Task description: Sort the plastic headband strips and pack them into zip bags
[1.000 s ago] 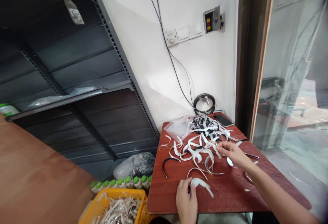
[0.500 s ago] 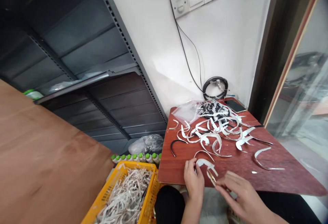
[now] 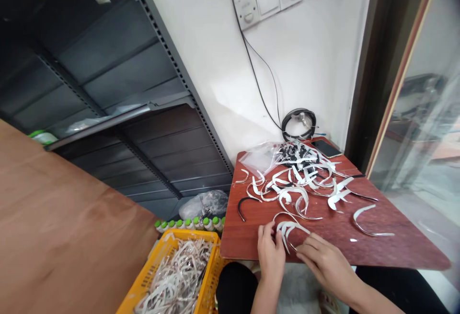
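A small stack of curved white strips [image 3: 291, 230] lies at the near edge of a red-brown table [image 3: 381, 251]. My left hand [image 3: 270, 252] pinches the left end of that stack with fingers closed. To its right, my right hand [image 3: 321, 261] rests with fingers together against the stack's lower right ends. Farther back, a loose heap of similar white curved strips [image 3: 302, 182] spreads across the table. One black curved strip [image 3: 244, 204] lies apart at the left.
A yellow crate [image 3: 163, 266] full of white strips stands on the floor at the left, with green-capped bottles [image 3: 187, 223] behind it. Dark metal shelving [image 3: 118, 112] stands left. A clear bag [image 3: 260, 158], coiled cable [image 3: 298, 123] and phone [image 3: 326, 148] sit at the table's back.
My right hand came back from the far heap to the table's near edge with a strip and joined it to the stack that my left hand holds. The view also shifted.
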The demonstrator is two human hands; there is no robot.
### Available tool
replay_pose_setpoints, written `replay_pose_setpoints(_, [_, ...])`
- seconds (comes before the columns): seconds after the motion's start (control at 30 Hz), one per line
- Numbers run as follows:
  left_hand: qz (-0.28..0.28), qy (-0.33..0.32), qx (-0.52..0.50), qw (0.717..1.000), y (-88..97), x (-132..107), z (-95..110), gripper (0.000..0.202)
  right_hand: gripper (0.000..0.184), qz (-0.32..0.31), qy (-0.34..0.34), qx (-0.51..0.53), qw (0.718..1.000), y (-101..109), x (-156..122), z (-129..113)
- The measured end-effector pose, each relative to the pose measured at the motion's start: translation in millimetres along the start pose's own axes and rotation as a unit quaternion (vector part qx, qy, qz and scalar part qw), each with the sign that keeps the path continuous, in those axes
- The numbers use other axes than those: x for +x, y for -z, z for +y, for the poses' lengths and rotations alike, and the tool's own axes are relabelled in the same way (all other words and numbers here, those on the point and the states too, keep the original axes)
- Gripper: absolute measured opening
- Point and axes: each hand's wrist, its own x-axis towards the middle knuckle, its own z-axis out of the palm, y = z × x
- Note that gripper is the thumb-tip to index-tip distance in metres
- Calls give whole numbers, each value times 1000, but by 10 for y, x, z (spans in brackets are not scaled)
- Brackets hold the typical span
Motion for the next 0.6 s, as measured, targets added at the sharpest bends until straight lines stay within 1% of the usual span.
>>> replay_pose_setpoints(0.07, [34,8,-41,999,27,-47,74,27,20,25,14,29,999,30,-14,-11])
replay_pose_setpoints(0.1, [42,13,-70,997,35,-75,110,28,20,42,24,35,998,36,-22,-18])
replay_pose_setpoints(0.13, [38,25,-107,993,37,-105,143,30,20,59,34,34,997,36,-28,-25])
replay_pose_setpoints(0.17, [20,47,-153,987,31,-135,169,32,20,74,44,29,996,32,-32,-32])
replay_pose_setpoints(0.2, [-8,75,-206,976,19,-164,186,35,20,84,53,22,995,27,-33,-40])
replay_pose_setpoints(0.27, [-62,135,-308,940,-11,-212,194,40,21,89,69,14,994,20,-24,-53])
replay_pose_setpoints(0.3, [-76,157,-350,920,-19,-227,187,43,21,83,76,15,993,21,-14,-54])
replay_pose_setpoints(0.37, [-70,185,-416,887,-5,-239,157,45,21,78,73,27,994,35,16,-29])
replay_pose_setpoints(0.43, [-47,210,-462,861,57,-230,122,42,21,95,26,32,995,47,56,46])
replay_pose_setpoints(0.5, [-23,236,-488,840,144,-215,94,40,21,114,-56,13,992,37,99,169])
replay_pose_setpoints(0.53, [-14,247,-496,833,187,-209,86,38,22,109,-96,-1,989,20,120,241])
replay_pose_setpoints(0.6, [-5,265,-507,820,252,-206,81,36,20,73,-153,-25,985,-29,155,375])
